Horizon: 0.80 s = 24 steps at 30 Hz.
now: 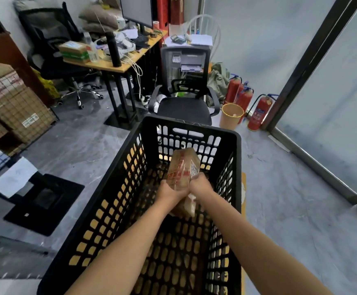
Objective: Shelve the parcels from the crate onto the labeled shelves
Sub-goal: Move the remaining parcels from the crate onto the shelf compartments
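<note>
Head view: both hands [186, 189] grip parcel [182, 167] inside crate [118, 188].

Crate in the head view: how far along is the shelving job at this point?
Done: the black crate looks nearly emptied; I can make out no other parcel on its floor. In hand: the left hand and right hand both grip a taped brown parcel inside the crate, not yet lifted clear of its rim. Left: carrying it to a labeled shelf; none is clearly in view.
</note>
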Available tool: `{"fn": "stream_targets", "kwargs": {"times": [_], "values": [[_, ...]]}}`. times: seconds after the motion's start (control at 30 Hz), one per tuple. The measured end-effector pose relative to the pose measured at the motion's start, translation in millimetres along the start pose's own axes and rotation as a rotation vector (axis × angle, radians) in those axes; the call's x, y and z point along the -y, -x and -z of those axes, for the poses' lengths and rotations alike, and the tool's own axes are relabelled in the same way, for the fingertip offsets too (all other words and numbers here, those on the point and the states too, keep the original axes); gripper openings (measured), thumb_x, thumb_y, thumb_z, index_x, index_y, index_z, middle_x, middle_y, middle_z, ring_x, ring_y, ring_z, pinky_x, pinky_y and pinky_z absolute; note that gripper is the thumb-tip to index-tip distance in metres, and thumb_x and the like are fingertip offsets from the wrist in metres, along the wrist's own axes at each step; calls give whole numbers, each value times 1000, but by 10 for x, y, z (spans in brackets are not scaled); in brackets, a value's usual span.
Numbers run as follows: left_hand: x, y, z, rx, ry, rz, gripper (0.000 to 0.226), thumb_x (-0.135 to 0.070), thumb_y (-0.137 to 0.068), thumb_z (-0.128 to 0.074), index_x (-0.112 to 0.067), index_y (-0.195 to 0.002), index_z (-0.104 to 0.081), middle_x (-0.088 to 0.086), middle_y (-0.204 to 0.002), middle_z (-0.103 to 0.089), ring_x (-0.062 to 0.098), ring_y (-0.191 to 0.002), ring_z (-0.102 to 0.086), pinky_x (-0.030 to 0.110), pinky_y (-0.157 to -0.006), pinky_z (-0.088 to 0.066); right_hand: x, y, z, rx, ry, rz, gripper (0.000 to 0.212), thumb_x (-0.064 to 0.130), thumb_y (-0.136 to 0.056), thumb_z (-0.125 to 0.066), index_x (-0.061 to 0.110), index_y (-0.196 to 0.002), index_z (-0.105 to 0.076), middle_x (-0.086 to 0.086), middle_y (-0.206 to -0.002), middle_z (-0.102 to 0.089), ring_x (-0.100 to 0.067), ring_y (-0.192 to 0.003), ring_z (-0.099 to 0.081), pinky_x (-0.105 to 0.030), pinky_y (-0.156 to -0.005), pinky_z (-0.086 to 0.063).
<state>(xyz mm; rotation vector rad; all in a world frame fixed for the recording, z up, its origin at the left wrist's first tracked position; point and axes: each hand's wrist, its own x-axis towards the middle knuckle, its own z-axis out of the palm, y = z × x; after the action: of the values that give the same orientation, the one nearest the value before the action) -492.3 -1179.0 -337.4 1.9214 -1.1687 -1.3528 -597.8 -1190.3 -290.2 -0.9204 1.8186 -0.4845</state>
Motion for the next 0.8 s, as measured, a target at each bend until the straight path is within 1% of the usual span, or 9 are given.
{"fn": "stream_targets", "kwargs": {"times": [0.07, 0.17, 0.23, 0.3, 0.37, 0.43, 0.5, 0.63, 0.8], "values": [[-33, 126, 140, -16, 76, 15, 74, -49, -64, -83, -15, -121, -52, -7, -100, -60, 11, -90, -59, 21, -67, -47, 1, 47, 54, -6, -43, 71, 27, 9, -97, -41, 10, -121, -54, -7, -116, -55, -17, -86, -52, -39, -79, -54], [-105, 329, 392, 29, 218, -27, 87, -61, -61, -79, -19, -130, -46, -3, -114, -62, 16, -100, -63, 31, -81, -54, 4, 116, 182, -81, -66, 174, 16, 15, -94, -52, 18, -109, -56, -9, -135, -41, -24, -114, -51, -46, -99, -49], [-179, 467, 568, 76, 329, -90, 91, -64, -59, -79, -19, -131, -48, 1, -115, -67, 19, -99, -68, 38, -87, -56, 21, 218, 287, -92, -49, 223, 38, 32, -93, -61, 18, -126, -47, -8, -139, -36, -26, -123, -47, -45, -102, -47], [-268, 585, 703, 97, 463, -138, 86, -60, -61, -80, -19, -131, -51, 3, -112, -71, 20, -96, -71, 40, -88, -57, 38, 376, 348, 13, -131, 231, 62, 49, -91, -62, 17, -138, -38, -3, -135, -43, -18, -113, -54, -37, -92, -51], [-366, 693, 791, 107, 593, -183, 77, -54, -66, -80, -18, -128, -54, 4, -111, -72, 21, -98, -71, 42, -91, -55, 95, 582, 363, 227, -239, 214, 65, 59, -88, -60, 19, -137, -42, -2, -127, -57, -14, -103, -63, -33, -81, -56], [-455, 795, 838, 107, 665, -236, 68, -50, -70, -78, -17, -126, -56, 4, -112, -72, 21, -102, -69, 43, -93, -54, 102, 727, 346, 415, -305, 210, 64, 66, -82, -62, 24, -129, -48, -4, -121, -63, -20, -104, -67, -39, -87, -59], [-512, 893, 866, 90, 696, -273, 68, -50, -69, -78, -18, -126, -57, 3, -114, -71, 20, -104, -68, 43, -95, -53, 85, 808, 325, 548, -457, 221, 61, 63, -75, -72, 26, -119, -53, -8, -121, -64, -25, -109, -67, -42, -94, -57], [-520, 1065, 918, 81, 731, -323, 69, -47, -71, -79, -19, -128, -55, 1, -116, -70, 17, -107, -67, 39, -97, -51, 17, 940, 259, 710, -811, 249, 82, 41, -70, -86, 19, -137, -45, -14, -135, -60, -27, -124, -60, -42, -105, -50], [-498, 1229, 1120, 39, 633, -338, 67, -47, -67, -82, -17, -122, -57, -2, -113, -71, 15, -107, -66, 40, -99, -49, 89, 1040, 407, 535, -607, 357, 77, 40, -62, -88, 13, -126, -56, -7, -118, -71, -19, -107, -70, -36, -92, -57]]}}
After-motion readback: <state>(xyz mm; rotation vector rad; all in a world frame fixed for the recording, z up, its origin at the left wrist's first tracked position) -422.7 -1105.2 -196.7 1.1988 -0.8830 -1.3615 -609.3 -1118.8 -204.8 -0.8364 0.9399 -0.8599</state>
